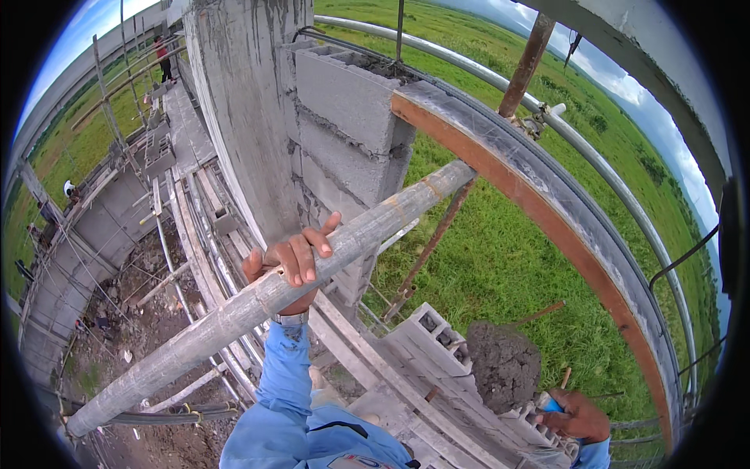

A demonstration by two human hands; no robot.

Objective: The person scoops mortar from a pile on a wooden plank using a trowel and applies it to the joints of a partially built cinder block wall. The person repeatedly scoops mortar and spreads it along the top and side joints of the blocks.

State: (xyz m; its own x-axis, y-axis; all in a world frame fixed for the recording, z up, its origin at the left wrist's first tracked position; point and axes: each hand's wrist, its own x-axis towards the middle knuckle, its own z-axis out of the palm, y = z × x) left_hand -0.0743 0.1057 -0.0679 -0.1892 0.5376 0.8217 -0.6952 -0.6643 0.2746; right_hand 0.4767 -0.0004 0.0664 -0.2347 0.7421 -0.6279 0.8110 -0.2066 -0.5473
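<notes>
My left hand (293,258) is wrapped round a thick grey scaffold pipe (180,336), its fingers curled over the side facing me and one finger sticking out. The pipe slants from the lower left up to a brown-edged board (516,180). At the lower right, my right hand (578,416) is closed on the blue handle of what looks like a trowel (553,406). A heap of wet grey mortar (504,366) lies just ahead of that hand and hides the blade. Beside the mortar is a hollow concrete block (430,338) on the low block wall.
A concrete column (242,109) and a stacked block wall (344,102) rise ahead. Metal rails (617,160) curve along the right above a grassy field. Planks (344,336) run beneath me; rubble-strewn ground (156,313) lies far below. Other people (164,59) are at the far left.
</notes>
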